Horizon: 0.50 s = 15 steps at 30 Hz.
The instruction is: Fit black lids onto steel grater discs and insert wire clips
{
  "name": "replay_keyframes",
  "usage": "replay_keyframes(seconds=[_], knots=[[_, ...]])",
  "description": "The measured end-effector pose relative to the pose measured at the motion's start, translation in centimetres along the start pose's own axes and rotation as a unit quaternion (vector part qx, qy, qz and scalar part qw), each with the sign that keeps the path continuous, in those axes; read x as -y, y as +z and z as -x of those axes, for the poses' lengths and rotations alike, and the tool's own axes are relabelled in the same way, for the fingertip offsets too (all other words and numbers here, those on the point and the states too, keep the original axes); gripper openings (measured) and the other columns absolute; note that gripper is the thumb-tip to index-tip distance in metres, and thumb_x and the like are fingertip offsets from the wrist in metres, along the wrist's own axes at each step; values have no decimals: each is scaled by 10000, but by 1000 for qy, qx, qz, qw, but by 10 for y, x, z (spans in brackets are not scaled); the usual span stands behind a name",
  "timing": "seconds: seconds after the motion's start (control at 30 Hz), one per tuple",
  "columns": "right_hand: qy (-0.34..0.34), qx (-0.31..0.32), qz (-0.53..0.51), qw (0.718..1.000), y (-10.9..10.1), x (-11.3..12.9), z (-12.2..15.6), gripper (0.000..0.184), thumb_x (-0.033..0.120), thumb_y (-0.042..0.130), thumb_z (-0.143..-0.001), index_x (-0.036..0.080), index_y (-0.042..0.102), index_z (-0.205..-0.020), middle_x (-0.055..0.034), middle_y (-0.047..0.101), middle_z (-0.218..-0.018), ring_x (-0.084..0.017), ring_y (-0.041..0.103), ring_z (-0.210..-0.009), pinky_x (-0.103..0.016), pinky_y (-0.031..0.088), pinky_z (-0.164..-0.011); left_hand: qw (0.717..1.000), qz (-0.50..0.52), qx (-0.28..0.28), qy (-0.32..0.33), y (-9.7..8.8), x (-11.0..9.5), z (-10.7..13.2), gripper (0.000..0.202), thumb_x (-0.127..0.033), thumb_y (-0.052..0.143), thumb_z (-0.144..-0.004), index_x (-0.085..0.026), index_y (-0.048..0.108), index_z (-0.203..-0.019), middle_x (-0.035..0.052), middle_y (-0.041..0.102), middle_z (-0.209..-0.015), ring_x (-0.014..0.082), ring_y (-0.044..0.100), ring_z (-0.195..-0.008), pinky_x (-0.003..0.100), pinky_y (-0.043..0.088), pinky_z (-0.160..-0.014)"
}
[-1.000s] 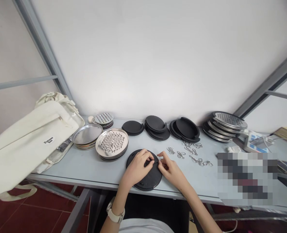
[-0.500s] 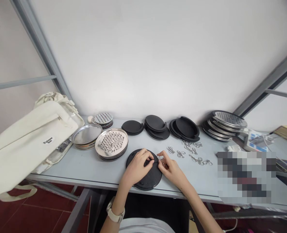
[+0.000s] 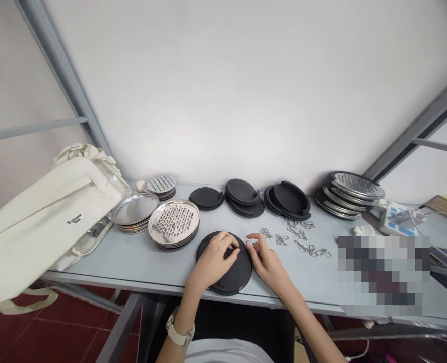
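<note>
Near the front edge of the table lies a round black plastic disc [image 3: 233, 279]. My left hand [image 3: 216, 257] rests over its upper part, fingers curled and thumb tip close to the forefinger, gripping it near the centre; the exact contact is hidden under the fingers. Beside the disc's right rim, my right hand [image 3: 266, 262] pinches a small bent metal wire loop [image 3: 250, 243] between thumb and forefinger. More bent wire clips [image 3: 281, 240] lie scattered just beyond the right hand.
Stacked metal grater plates [image 3: 174, 224] and plain round metal plates [image 3: 134, 209] stand at left. Black discs [image 3: 242, 191] and black round trays [image 3: 291, 199] line the wall. Another grater stack [image 3: 354, 194] stands at back right. A cream bag [image 3: 64, 212] leans over the left end.
My right hand has shifted slightly right, away from the disc's centre, and its forefinger has lifted with the wire loop. My left hand and the disc keep their place.
</note>
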State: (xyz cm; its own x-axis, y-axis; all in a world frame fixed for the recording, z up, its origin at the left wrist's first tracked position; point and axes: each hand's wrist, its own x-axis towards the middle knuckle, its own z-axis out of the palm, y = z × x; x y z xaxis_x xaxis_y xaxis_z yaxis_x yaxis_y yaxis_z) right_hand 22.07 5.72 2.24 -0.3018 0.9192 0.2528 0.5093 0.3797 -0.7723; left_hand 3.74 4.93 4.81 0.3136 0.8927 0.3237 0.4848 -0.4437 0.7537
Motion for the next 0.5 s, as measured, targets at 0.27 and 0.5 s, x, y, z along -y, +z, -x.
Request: replay_keyframes(seconds=[0.27,0.5], knots=[[-26,-48,34,998,-1,-3,-2,225,369,400,-979,222,472,-824,-5,534,-736,-173,530,-674,-276,428,-653,1000,-3,-2,0,0,1,1,85,-168,503,-898,-220,570,-901,12,573,-962,165,567,-907,307,450,-857],[-39,-110,7,993,-4,-5,-3,239,376,486,-950,205,650,-914,-64,611,-888,-217,580,-854,-344,455,-805,1000,-14,-24,5,-3,-11,0,131,-156,466,-915,-223,577,-894,14,569,-946,169,568,-889,322,458,-858]])
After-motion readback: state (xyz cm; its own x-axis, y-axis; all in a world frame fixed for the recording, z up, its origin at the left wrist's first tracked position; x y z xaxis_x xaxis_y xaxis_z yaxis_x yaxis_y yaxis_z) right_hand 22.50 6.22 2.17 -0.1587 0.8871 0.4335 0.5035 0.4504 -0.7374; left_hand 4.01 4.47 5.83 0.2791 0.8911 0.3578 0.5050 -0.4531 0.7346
